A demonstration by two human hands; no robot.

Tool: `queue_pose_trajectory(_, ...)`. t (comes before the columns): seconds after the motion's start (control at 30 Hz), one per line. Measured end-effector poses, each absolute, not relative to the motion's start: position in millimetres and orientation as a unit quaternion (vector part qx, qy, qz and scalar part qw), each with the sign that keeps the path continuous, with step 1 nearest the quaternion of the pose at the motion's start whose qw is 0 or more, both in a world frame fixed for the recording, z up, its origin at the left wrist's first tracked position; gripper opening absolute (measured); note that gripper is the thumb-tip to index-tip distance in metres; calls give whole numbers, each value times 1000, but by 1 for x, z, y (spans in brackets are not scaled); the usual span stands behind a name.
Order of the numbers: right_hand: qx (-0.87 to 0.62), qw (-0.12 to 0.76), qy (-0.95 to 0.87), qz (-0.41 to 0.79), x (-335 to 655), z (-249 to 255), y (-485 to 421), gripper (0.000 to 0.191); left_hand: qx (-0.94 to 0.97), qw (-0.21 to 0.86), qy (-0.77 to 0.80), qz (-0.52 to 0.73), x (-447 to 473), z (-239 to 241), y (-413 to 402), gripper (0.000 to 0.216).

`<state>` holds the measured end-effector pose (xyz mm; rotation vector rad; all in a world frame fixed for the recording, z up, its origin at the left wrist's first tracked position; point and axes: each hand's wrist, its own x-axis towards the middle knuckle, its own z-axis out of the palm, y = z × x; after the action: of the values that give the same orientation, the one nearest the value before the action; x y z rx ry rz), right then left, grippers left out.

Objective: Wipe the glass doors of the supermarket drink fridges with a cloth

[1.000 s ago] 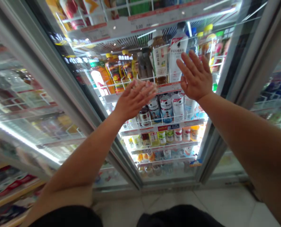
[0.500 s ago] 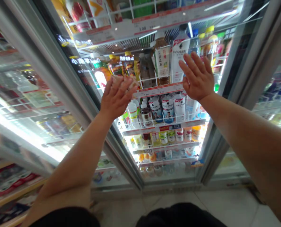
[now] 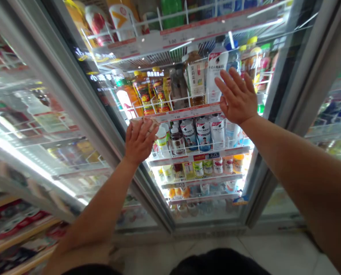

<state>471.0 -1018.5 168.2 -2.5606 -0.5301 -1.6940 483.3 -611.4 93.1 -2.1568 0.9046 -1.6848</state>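
I face the glass door (image 3: 187, 206) of a drinks fridge. My right hand (image 3: 237, 97) lies flat and open on the glass, fingers spread, in front of a tall white bottle (image 3: 216, 70). My left hand (image 3: 138, 141) is lower and to the left, its fingers pressing a small pale cloth (image 3: 148, 123) against the glass near the door's left frame (image 3: 107, 126). Behind the glass, wire shelves carry orange-capped tea bottles (image 3: 143, 91), a row of white-labelled bottles (image 3: 203, 131) and small cups (image 3: 207, 166).
Another glass-fronted fridge (image 3: 30, 126) stands to the left, and a further door (image 3: 331, 122) to the right. Low at the far left are open shelves with red packets (image 3: 10, 221). The floor (image 3: 273, 252) is pale tile.
My left hand has slid the cloth down and to the left across the glass, from the middle of the door toward its left frame. My right hand has stayed flat in place.
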Motion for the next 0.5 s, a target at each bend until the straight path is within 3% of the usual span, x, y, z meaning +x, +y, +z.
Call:
queue_pose_trajectory(0.13,-827,16,-164,-537,471,168,-1018,58,-723,179,423,-517,476,74,-631,47)
queue_pose_trajectory(0.23,-823,21,-176,-540,472,168,-1019,59,-704,235,516,-427,478,90,-641,51)
queue_pose_trajectory(0.37,-824,24,-172,-539,471,168,-1019,57,-726,169,442,-499,483,121,-663,56)
queue_pose_trajectory(0.5,-809,30,-186,-558,473,167,-1019,56,-704,109,420,-562,481,106,-693,67)
